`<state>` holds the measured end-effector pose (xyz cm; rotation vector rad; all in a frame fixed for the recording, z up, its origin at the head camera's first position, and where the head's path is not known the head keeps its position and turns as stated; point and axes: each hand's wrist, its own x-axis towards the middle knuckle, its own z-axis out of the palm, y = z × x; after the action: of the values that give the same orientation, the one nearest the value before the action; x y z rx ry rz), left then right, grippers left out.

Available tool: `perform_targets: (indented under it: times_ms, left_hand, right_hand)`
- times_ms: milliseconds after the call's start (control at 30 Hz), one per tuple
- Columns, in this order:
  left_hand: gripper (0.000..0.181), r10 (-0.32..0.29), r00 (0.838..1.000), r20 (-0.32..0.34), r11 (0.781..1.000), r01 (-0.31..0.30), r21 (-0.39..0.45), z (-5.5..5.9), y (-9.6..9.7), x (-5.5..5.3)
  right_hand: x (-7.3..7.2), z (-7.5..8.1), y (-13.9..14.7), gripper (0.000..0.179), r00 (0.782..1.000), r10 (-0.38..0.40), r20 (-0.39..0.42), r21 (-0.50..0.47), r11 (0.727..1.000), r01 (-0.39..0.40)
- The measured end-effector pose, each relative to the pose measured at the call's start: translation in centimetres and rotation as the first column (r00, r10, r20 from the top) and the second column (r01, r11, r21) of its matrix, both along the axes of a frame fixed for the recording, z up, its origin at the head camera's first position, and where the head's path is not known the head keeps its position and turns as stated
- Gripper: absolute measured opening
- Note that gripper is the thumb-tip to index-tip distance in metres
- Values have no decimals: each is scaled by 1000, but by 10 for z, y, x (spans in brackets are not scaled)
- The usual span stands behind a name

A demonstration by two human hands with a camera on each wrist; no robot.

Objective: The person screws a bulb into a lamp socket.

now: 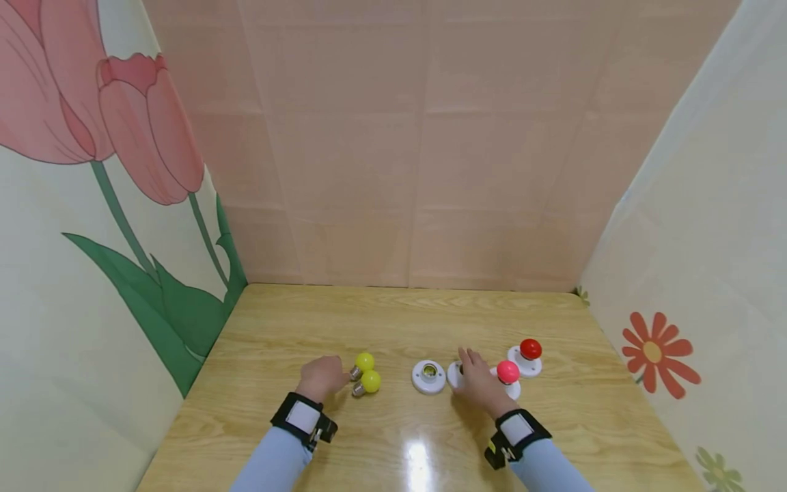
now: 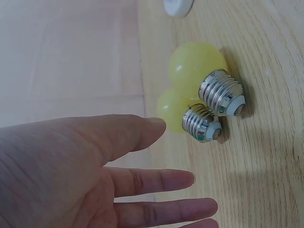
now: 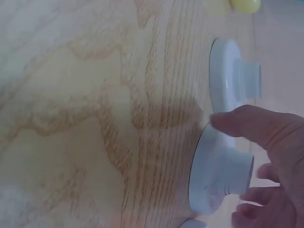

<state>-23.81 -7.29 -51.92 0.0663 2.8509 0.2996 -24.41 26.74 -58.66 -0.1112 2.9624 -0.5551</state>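
Two yellow light bulbs, the nearer one and the farther one, lie on the table with their metal screw ends towards my left hand. In the left wrist view that hand's fingers are extended and apart from the bulbs. My right hand is over a white lamp holder and partly hides it from above. Its thumb reaches the rim of the base, with the other fingers loosely bent beyond the neck. Left of it stands a second white lamp holder without a bulb.
Right of my right hand, a pink bulb and a red bulb stand in white lamp holders. The wooden table meets a plain wall at the back and printed side walls.
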Motion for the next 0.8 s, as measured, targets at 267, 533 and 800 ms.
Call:
perform_targets:
  times_ms: [267, 533, 800]
  left_hand:
    - [35, 0, 1000, 2, 1000, 0, -5, 1, 1, 0]
    - [34, -5, 1000, 7, 1000, 6, -4, 0, 1, 1]
    - [33, -14, 1000, 3, 1000, 14, -10, -1, 1, 1]
  right_hand:
    - [-2, 1, -1, 72, 999, 8, 42, 55, 998, -10]
    - [-3, 4, 2, 68, 999, 20, 34, 20, 1000, -21]
    - [-2, 22, -7, 75, 999, -6, -35, -63, 998, 4]
